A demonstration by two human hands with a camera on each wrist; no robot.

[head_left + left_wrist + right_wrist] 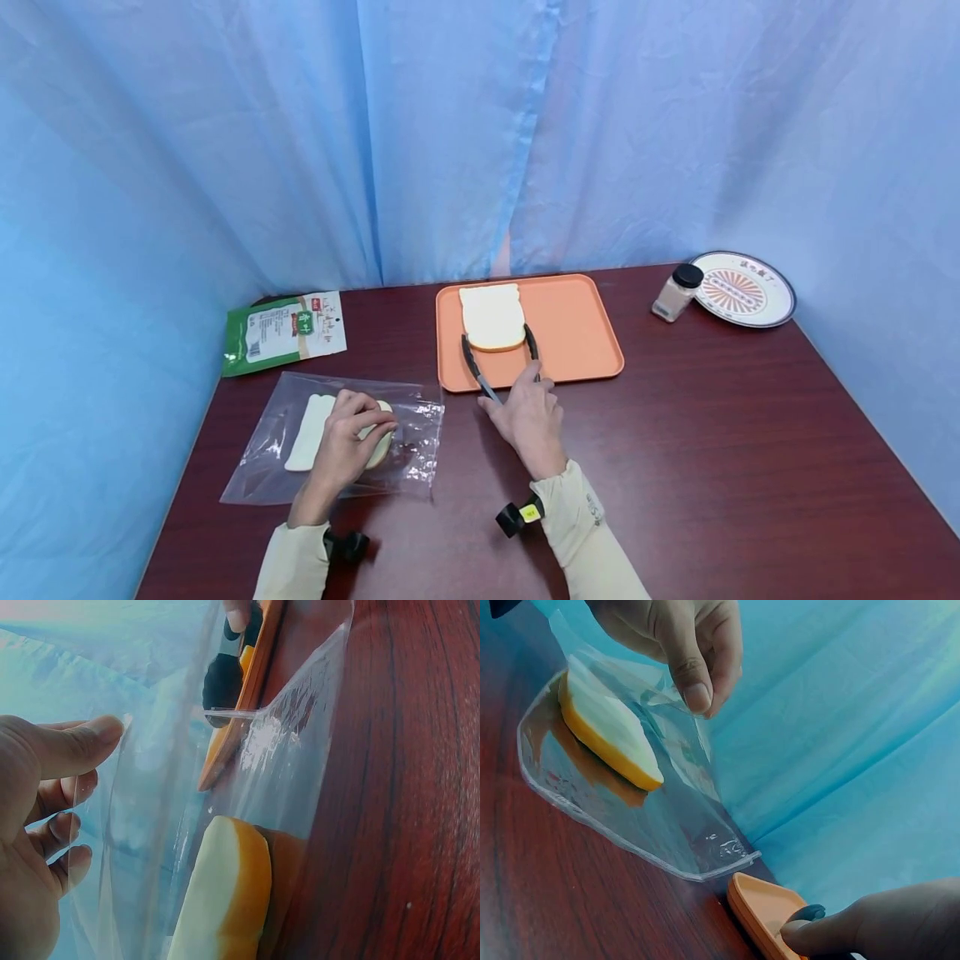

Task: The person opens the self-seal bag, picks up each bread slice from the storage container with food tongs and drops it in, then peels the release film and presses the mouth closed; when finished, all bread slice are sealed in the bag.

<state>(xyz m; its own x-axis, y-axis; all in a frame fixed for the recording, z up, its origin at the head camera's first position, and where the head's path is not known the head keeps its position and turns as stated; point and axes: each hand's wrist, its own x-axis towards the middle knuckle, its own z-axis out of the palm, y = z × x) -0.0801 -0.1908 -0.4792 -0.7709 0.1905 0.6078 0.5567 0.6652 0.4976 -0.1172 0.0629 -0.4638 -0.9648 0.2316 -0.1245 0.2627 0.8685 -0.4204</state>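
My left hand (351,437) pinches the upper layer of a clear plastic bag (253,468) at the table's left and lifts it. Inside lies a bread slice (306,437), partly hidden by the hand in the head view; its yellow-brown crust shows in the left wrist view. My right hand (532,417) holds black-tipped tongs (470,357), thumb on one arm and fingers on the other. The spread tips stand on either side of the near end of another bread slice (492,315), which lies on the left half of an orange tray (573,325).
A green and white packet (285,332) lies behind the bag. At the back right, a black-capped jar (677,293) stands beside a patterned plate (742,287). Blue curtains (450,142) enclose the dark red table (690,467) at the back and sides.
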